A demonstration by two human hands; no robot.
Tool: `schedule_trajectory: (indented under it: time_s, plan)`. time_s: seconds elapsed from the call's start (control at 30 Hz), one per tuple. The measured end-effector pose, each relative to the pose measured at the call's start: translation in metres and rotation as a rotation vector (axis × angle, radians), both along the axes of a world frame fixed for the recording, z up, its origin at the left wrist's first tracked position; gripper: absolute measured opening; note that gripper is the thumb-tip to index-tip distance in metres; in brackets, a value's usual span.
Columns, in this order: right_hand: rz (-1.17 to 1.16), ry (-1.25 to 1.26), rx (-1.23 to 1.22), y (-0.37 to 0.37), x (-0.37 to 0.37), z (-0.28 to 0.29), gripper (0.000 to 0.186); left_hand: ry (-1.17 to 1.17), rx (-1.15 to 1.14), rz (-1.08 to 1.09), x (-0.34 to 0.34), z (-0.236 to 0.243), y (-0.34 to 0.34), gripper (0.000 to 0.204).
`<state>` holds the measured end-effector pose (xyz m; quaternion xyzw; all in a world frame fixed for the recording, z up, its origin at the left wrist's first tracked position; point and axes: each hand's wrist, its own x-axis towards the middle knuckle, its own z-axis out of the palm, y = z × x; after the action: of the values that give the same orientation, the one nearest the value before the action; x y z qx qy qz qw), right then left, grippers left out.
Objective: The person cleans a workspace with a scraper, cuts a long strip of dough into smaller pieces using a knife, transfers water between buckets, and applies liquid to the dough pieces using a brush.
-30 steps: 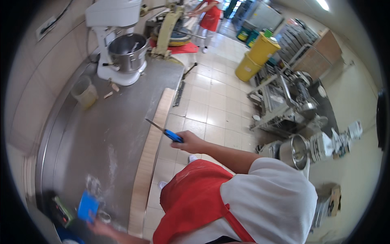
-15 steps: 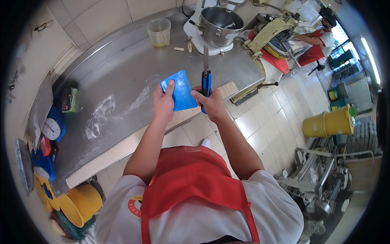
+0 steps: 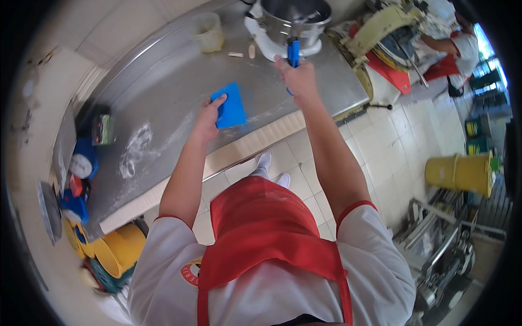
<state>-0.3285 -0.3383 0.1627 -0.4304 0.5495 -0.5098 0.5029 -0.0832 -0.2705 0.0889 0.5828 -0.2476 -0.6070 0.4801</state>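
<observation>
My left hand [image 3: 208, 117], towards half past ten, is closed on the edge of one blue scraper [image 3: 232, 106], thumb on its face; I cannot tell whether its far edge touches the steel table [image 3: 174, 103]. My right hand [image 3: 300, 79], at one, grips one blue-and-black knife [image 3: 293, 51] upright; I cannot make out its blade. The hands stand apart, with steel between them.

I count two small pale pieces [image 3: 252, 51] and one plastic tub [image 3: 207, 33] near eleven, one mixer [image 3: 296, 22] just past twelve, and one flour smear [image 3: 136, 149] at nine. A pale strip [image 3: 217, 158] follows the table's front edge from eight to one; floor tiles [image 3: 370, 155] stretch beyond it towards three.
</observation>
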Motion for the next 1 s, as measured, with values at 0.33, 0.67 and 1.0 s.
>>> schedule_trajectory:
  time_s: [0.33,0.67,1.0]
  plan:
    - [-0.469,0.151,0.486,0.156,-0.158,-0.117,0.025,-0.169,-0.130,-0.764,-0.119,-0.084,-0.145,0.060]
    - [-0.508,-0.055,0.689,0.266,-0.128,-0.163,0.028,-0.232,-0.106,-0.886,-0.164,-0.123,-0.150,0.053]
    - [-0.133,0.170,0.629,0.265,-0.112,-0.123,0.047,-0.422,-0.281,-0.820,-0.159,-0.148,-0.136,0.053]
